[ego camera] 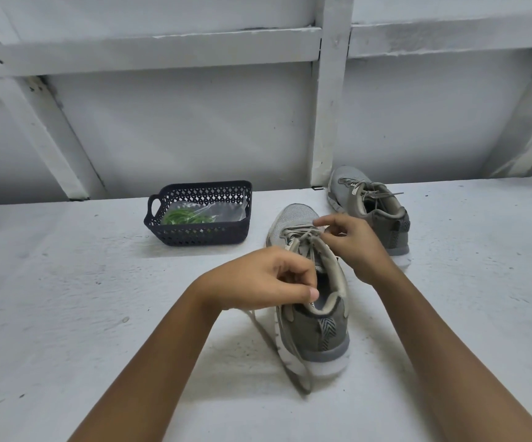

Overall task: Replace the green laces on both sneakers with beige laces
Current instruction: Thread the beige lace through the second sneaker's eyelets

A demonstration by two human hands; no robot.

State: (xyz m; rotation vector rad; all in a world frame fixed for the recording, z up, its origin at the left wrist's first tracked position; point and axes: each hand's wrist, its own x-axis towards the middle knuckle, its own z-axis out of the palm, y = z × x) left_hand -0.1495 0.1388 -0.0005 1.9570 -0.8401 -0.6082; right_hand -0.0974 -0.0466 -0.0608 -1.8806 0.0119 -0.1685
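Well off at ten o'clock from the near sneaker (pixel 314 317), a dark openwork basket (pixel 199 235) is set on the white table (pixel 98 298). Inside it a clear plastic bag (pixel 224 213) is laid, and a bundle of green laces (pixel 183 216) is seen within the bag, toward the basket's left side.

At one o'clock from the near sneaker, against the white wall, the far sneaker (pixel 373 215) is stood upright, toe pointing away; it is threaded with beige lacing, and loose ends are spread toward three o'clock.

The near sneaker is placed upright at the middle of the table, heel toward the camera, and a beige lace (pixel 301 233) is crossed through its eyelets. One loose end is draped down the sneaker's left flank onto the table, toward six o'clock.

The left hand (pixel 268 279) is held at the sneaker's collar at nine o'clock, fingers curled, with the lace pinched between thumb and fingers. The right hand (pixel 352 245) is brought in from three o'clock over the tongue; a strand by the upper eyelets is pinched by its bent fingertips, the wrist being raised above the shoe.
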